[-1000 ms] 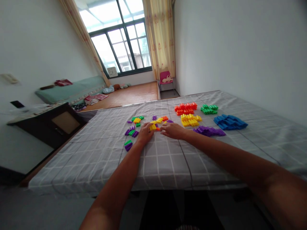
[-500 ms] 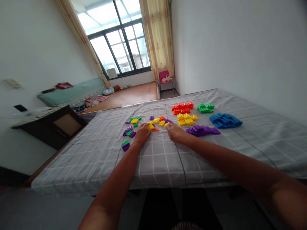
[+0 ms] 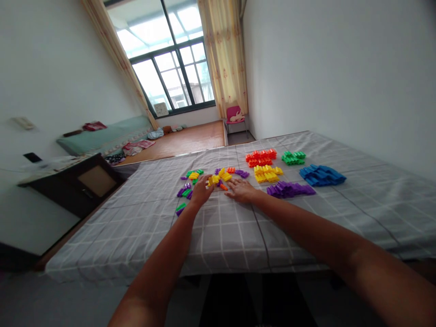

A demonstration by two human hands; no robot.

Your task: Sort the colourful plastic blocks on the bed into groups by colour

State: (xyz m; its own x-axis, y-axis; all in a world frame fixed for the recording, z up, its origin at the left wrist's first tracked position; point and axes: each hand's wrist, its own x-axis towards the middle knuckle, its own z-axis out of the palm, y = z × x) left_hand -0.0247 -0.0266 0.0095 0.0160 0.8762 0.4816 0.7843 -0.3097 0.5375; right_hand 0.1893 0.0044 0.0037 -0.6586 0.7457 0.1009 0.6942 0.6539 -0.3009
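My left hand (image 3: pixel 202 190) is closed around small yellow plastic blocks (image 3: pixel 213 180), thumb and fingers at their left side. To the right, my right hand (image 3: pixel 241 190) lies low over the cloth with its fingers spread and nothing in them. Its fingertips are beside a yellow block (image 3: pixel 226 177) and a small orange block (image 3: pixel 223 186). Behind them sit a short orange row (image 3: pixel 231 170) and a purple row (image 3: pixel 242 173). Left of my left hand are loose clusters of green blocks (image 3: pixel 180 207), purple blocks (image 3: pixel 183 190) and yellow blocks (image 3: pixel 194 175), partly hidden by my wrist.
Sorted piles stand on the right of the checked cloth (image 3: pixel 225 227): red-orange (image 3: pixel 260 157), yellow (image 3: pixel 267 174), green (image 3: pixel 293 158), purple (image 3: pixel 291 190) and blue (image 3: pixel 322 175). A dark cabinet (image 3: pixel 68 184) stands at the left, a white wall (image 3: pixel 334 77) at the right.
My right hand has let go of a yellow block, which now lies with the others, and its fingers have spread. My left hand stays at its yellow blocks. The view has tilted slightly.
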